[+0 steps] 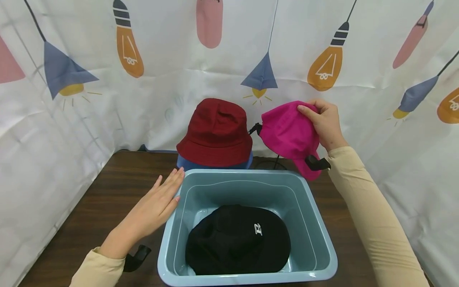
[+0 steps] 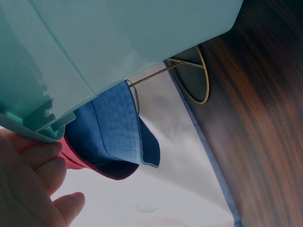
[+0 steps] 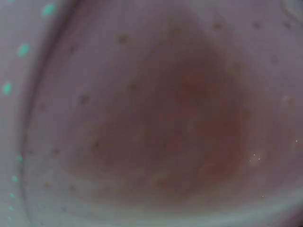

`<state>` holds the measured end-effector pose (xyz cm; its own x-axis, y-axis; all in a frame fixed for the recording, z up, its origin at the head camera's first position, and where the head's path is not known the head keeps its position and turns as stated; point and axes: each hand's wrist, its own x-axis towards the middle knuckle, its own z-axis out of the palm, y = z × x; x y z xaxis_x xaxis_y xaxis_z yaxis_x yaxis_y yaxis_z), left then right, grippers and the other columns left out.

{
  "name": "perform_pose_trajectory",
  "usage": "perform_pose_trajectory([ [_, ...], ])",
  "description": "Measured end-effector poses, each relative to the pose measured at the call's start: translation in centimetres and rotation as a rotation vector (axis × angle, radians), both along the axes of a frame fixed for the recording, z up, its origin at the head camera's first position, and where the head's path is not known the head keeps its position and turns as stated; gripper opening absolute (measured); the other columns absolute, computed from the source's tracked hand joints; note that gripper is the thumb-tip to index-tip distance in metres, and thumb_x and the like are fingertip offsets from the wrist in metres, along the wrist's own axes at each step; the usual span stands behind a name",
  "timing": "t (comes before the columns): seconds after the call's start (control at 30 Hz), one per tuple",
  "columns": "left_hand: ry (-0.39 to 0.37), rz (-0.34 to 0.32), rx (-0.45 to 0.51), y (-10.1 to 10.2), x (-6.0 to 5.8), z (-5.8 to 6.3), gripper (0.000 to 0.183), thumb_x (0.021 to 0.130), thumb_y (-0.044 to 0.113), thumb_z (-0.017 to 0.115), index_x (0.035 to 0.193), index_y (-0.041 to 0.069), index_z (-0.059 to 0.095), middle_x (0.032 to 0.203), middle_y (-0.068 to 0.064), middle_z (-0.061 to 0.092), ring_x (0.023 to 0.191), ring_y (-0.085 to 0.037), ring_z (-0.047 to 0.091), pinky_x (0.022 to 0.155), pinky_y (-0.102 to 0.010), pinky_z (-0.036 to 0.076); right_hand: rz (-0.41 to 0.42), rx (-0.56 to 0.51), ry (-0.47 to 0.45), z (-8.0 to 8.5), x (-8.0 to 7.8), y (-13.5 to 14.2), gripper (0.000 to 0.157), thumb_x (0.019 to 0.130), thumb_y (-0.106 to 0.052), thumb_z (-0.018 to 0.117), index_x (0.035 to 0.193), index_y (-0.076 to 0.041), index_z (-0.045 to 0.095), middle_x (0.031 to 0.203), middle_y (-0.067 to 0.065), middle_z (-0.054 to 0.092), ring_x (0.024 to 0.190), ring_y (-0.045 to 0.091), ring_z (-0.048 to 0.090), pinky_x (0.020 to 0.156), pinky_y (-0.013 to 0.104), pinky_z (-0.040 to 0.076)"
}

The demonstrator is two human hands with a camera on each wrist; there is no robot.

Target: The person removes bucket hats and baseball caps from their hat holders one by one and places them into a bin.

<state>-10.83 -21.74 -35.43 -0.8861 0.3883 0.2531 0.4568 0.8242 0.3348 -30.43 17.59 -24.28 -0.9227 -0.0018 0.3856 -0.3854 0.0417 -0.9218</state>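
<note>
My right hand (image 1: 324, 123) pinches a bright pink cap (image 1: 287, 131) at its top, held up beyond the far right corner of a light blue plastic basin (image 1: 331, 255). The cap's lower right part hangs down. With fingers straight, my left hand (image 1: 157, 207) lies along the basin's left rim; the left wrist view has its fingers (image 2: 52, 172) right at that rim. Inside the basin lies a black cap (image 1: 236, 243) with a white letter on it. The right wrist view is filled by a blurred pinkish surface.
Behind the basin, a dark red bucket hat (image 1: 216, 131) sits over a blue hat (image 2: 116, 123). A brass-coloured wire stand (image 2: 204, 78) shows near them. The dark wooden table (image 1: 93, 211) meets a white curtain (image 1: 157, 103) printed with lamps at the back and sides.
</note>
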Motion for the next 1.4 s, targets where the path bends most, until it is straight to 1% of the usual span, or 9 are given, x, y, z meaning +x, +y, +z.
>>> perform_pose_trajectory([
  [0.2,-0.009,0.003,0.009,0.0,0.0,0.0,0.062,0.097,0.024,0.048,0.149,0.003,0.022,0.154,-0.013,0.02,0.142,-0.031,0.015,0.114,-0.049,0.006,0.018,0.027,0.004,0.1,0.5,0.1,0.005,0.079,-0.015,0.077,0.076,-0.013,0.073,0.068,-0.001,0.063,0.058,0.01,0.054,0.051,0.017,0.047],
  [0.37,-0.021,0.004,0.005,0.0,0.0,0.0,0.062,0.097,0.025,0.048,0.149,0.003,0.021,0.155,-0.013,0.02,0.142,-0.031,0.014,0.114,-0.05,0.006,0.044,0.049,0.019,0.2,1.1,0.1,0.01,0.079,-0.016,0.077,0.081,-0.007,0.074,0.071,0.0,0.064,0.063,0.012,0.055,0.054,0.018,0.049],
  [0.43,-0.024,0.006,0.004,0.0,0.0,0.0,0.062,0.097,0.025,0.047,0.15,0.004,0.021,0.155,-0.013,0.02,0.142,-0.031,0.014,0.114,-0.05,0.006,0.06,0.056,0.022,0.2,1.3,0.2,0.011,0.08,-0.015,0.077,0.083,-0.005,0.074,0.071,0.0,0.064,0.064,0.012,0.055,0.054,0.018,0.049],
  [0.6,-0.019,0.008,-0.002,0.0,0.0,0.1,0.062,0.097,0.025,0.047,0.149,0.003,0.022,0.155,-0.012,0.02,0.142,-0.03,0.014,0.114,-0.049,0.007,0.082,0.063,0.012,0.3,1.9,0.0,0.009,0.08,-0.014,0.076,0.083,-0.006,0.074,0.071,0.001,0.064,0.062,0.012,0.055,0.054,0.018,0.049],
  [0.73,-0.014,0.008,-0.004,0.0,0.0,0.0,0.062,0.097,0.025,0.047,0.149,0.004,0.022,0.155,-0.012,0.02,0.142,-0.031,0.014,0.114,-0.049,0.007,0.101,0.062,0.013,0.3,2.2,-0.1,0.01,0.08,-0.013,0.076,0.084,-0.004,0.073,0.072,0.001,0.063,0.061,0.012,0.055,0.053,0.019,0.049],
  [0.9,-0.015,0.007,-0.004,0.1,0.0,0.1,0.062,0.097,0.025,0.047,0.149,0.003,0.022,0.155,-0.012,0.02,0.142,-0.032,0.015,0.114,-0.05,0.007,0.113,0.088,0.021,0.3,2.6,0.0,0.008,0.081,-0.013,0.075,0.083,-0.005,0.073,0.073,0.001,0.063,0.062,0.012,0.055,0.053,0.019,0.049],
  [1.13,-0.017,0.002,-0.003,0.0,-0.1,0.0,0.061,0.097,0.024,0.046,0.149,0.002,0.022,0.154,-0.013,0.019,0.143,-0.03,0.013,0.114,-0.05,0.006,0.101,0.121,0.03,0.7,3.3,-0.1,0.007,0.081,-0.013,0.075,0.083,-0.006,0.074,0.07,0.001,0.063,0.058,0.012,0.055,0.051,0.019,0.049],
  [1.3,-0.02,0.0,-0.003,0.0,-0.2,0.1,0.061,0.098,0.024,0.046,0.149,0.002,0.021,0.154,-0.013,0.019,0.142,-0.031,0.013,0.114,-0.05,0.006,0.095,0.099,0.066,1.2,3.7,0.0,0.005,0.081,-0.01,0.075,0.082,-0.005,0.074,0.068,0.001,0.064,0.055,0.011,0.055,0.049,0.019,0.047],
  [1.4,-0.021,-0.002,-0.004,0.0,-0.2,0.1,0.061,0.098,0.024,0.046,0.149,0.002,0.021,0.154,-0.013,0.019,0.143,-0.03,0.013,0.114,-0.05,0.006,0.085,0.084,0.082,1.3,3.8,0.2,0.008,0.079,-0.01,0.076,0.083,-0.003,0.074,0.068,0.002,0.064,0.055,0.012,0.055,0.049,0.019,0.048],
])
